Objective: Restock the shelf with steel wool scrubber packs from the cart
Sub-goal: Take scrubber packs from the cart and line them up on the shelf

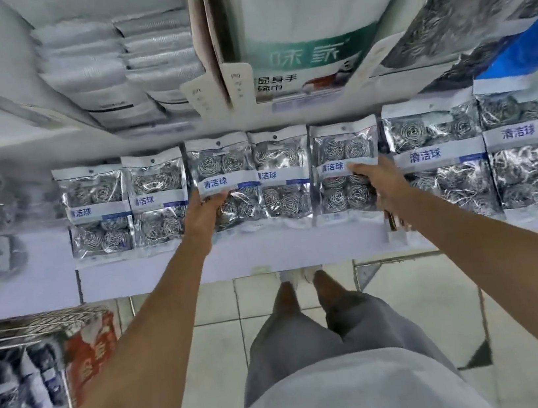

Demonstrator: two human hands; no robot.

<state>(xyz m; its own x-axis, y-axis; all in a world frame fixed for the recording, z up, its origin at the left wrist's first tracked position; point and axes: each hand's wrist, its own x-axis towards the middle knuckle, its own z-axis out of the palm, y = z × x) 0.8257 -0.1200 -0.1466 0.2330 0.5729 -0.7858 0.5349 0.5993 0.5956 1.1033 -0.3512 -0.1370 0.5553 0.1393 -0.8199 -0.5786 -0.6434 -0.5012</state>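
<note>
White shop shelving fills the view, with a pale tiled floor [411,315] below and the person's own legs at the bottom; both hands are up at the shelf [268,255]. The left hand [205,214] grips the lower left part of one scrubber pack [222,175], thumb over its front just under the blue label; the right hand [384,184] holds another pack [345,165] along its right edge, thumb curled onto the label band. Both packs stand upright in a row of like packs along the shelf; one more pack [282,174] stands between the two that are held, two more [126,206] stand to the left, and larger packs [437,159] of the same goods stand to the right; whether the held packs already rest on the shelf board or hang just above it I cannot tell, since the arms hide their lower edges.

The step in hand looks like seating and squaring these two packs in the row; to do it well, the packs should be pushed back until they stand flush with their neighbours, labels facing out and level, with each pack just beside the next and not overlapping; the slippery film may let a pack topple forward, so the hands should let go only once each stands by itself.

Further out, folded cloths [84,56] and a green-printed box [301,47] fill the shelf above; the wire cart [14,343] at lower left holds what seem to be more packs, though blur makes this unsure.
</note>
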